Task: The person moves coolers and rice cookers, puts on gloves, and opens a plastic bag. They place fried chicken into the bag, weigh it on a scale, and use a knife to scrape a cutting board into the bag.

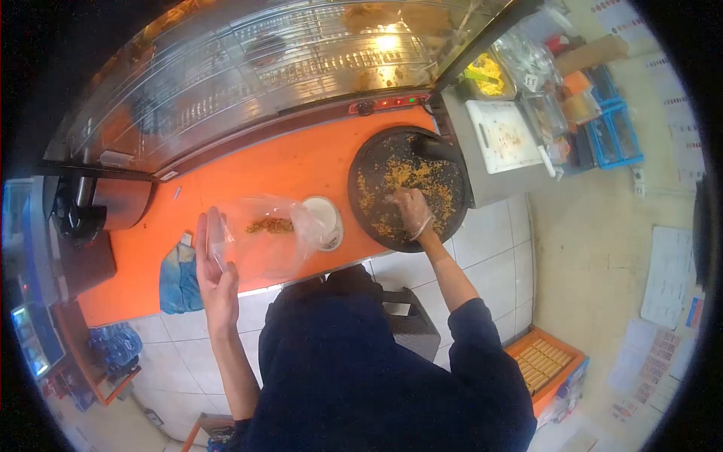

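Observation:
My left hand [217, 275] grips the edge of a clear plastic bag [275, 252], thumb on one side and straight fingers on the other. Golden-brown crumbs [271, 225] show inside the bag, which lies over the orange counter. Wearing a clear disposable glove, my right hand [413, 213] reaches into a round black pan [369, 154]. Its fingers are bunched down at loose crumbs [407, 173] scattered over the pan; what they hold is hidden. A white round tub or lid [325, 218] sits partly behind the bag, between my hands.
A blue cloth [181, 280] lies at the front edge of the orange counter [263, 162]. Behind stands a glass display case [301, 56]. A dark object [434, 149] rests in the pan's far right side. At right are a white cutting board [503, 135] and blue baskets [614, 135].

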